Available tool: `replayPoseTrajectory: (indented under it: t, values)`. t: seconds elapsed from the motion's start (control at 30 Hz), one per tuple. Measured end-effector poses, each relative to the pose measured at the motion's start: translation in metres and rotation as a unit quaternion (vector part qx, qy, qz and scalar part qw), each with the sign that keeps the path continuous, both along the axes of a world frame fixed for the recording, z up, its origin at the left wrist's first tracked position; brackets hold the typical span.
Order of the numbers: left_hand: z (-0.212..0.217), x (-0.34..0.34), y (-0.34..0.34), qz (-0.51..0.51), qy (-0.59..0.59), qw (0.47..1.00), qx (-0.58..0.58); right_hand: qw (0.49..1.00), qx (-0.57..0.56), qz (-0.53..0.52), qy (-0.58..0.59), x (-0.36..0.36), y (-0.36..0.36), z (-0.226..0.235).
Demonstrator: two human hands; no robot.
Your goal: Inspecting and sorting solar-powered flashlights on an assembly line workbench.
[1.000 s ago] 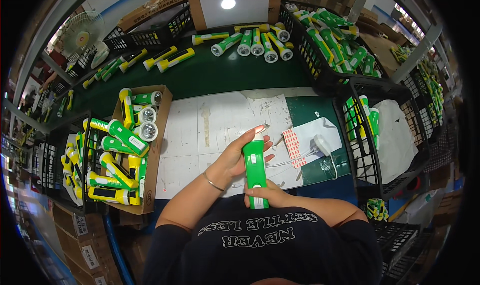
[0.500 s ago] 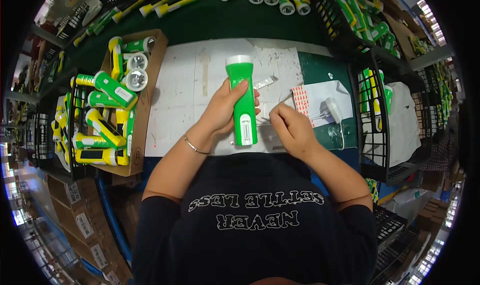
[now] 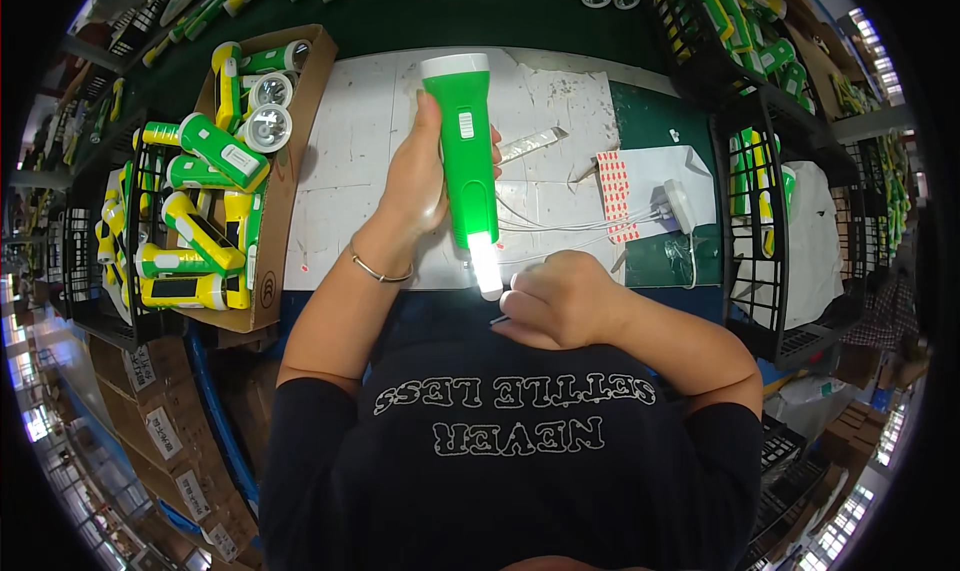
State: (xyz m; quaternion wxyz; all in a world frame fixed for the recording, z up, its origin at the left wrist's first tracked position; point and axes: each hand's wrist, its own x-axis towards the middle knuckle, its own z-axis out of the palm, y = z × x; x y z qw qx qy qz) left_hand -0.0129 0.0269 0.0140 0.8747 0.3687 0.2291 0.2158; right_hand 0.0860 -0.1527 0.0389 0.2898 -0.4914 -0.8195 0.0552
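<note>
Over the bench [image 3: 360,151], mid-frame, the left hand [image 3: 415,186] has its fingers clamped on the green torch [image 3: 465,166] — long axis near vertical in view, white head pointing away from the person, lit white tail toward the chest. Right hand [image 3: 560,301] is curled shut at the tail, pinching a small dark piece. Since 0.5 s ago the torch sits slightly lower; right hand dropped from its side to its tail.
</note>
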Motion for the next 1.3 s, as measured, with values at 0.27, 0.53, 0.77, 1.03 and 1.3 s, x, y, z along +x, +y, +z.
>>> replayPoseTrajectory:
  t: [0.27,0.53,0.77,1.03,1.3]
  values:
    - [0.000,-0.001,-0.018,-0.046,-0.014,0.997,0.067,0.918,-0.121,-0.271,0.263,0.012,0.045,-0.003]
    - [0.012,-0.011,-0.020,-0.136,0.112,0.955,0.240,0.863,-0.179,-0.245,0.404,0.065,0.049,-0.002]
    - [0.028,-0.032,-0.013,-0.129,0.168,0.724,0.657,0.872,-0.337,-0.154,0.320,0.081,0.045,0.028]
    - [0.044,-0.064,0.008,-0.251,0.290,0.696,0.607,0.844,-0.334,-0.139,0.395,0.084,0.042,0.014]
    - [0.001,-0.040,0.000,-0.160,0.229,0.869,0.409,0.933,-0.180,-0.300,0.085,0.038,0.064,-0.067]
